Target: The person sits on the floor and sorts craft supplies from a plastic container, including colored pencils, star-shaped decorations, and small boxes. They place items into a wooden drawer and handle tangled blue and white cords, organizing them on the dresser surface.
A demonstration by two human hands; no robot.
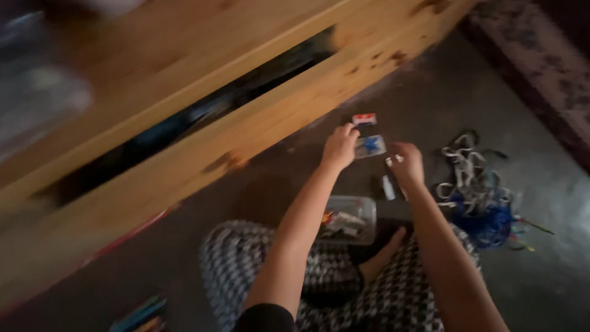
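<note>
I sit on a dark floor with both arms stretched forward. My left hand (339, 146) has its fingers bent beside a small clear packet with something blue inside (370, 146), touching its left edge. My right hand (407, 165) is closed around a small white item (395, 160) just right of that packet. A small red and white packet (364, 118) lies a little farther away on the floor. A clear plastic box (350, 219) with small mixed items rests by my legs, between my arms.
A wooden drawer front (258, 117) with an open gap runs diagonally across the left. A tangle of grey, white and blue cords (476, 197) lies at the right. Coloured sticks (140, 315) sit at the bottom left. A small white piece (388, 187) lies below my right hand.
</note>
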